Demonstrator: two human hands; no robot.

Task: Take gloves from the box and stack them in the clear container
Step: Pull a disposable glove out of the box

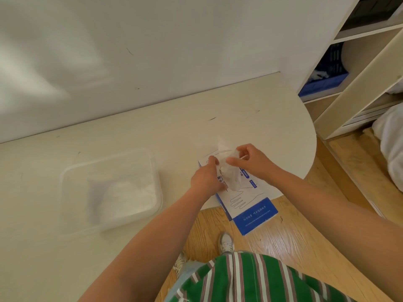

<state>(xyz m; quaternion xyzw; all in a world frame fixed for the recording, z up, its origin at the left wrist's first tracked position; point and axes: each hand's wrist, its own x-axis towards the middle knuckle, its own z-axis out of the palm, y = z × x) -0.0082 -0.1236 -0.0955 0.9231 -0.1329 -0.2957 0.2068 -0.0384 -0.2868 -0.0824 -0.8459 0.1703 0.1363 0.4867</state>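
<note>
Right above the box, a thin half-transparent white glove [226, 168] is held between both hands, and its crumpled upper end stands up a little past the fingers. The left hand [206, 177] pinches the glove on its left side with curled fingers, and the right hand [250, 162] pinches it on the right side between thumb and fingers, so both grips are closed on the same glove. Under the hands lies the flat white and blue cardboard glove box [250, 205], with a hand outline printed on its top. It rests at the near edge of the cream table [196, 127], and its blue end sticks out over the wooden floor [283, 247]. To the left, well apart from the box, the clear square plastic container [63, 184] stands on the same table and holds a low pile of white gloves [126, 192]. Behind the table is a white wall. To the right stands a pale open shelf unit [359, 83] with a blue crate [327, 79] inside. At the bottom a green striped shirt [250, 280] and one light shoe [226, 243] are visible.
</note>
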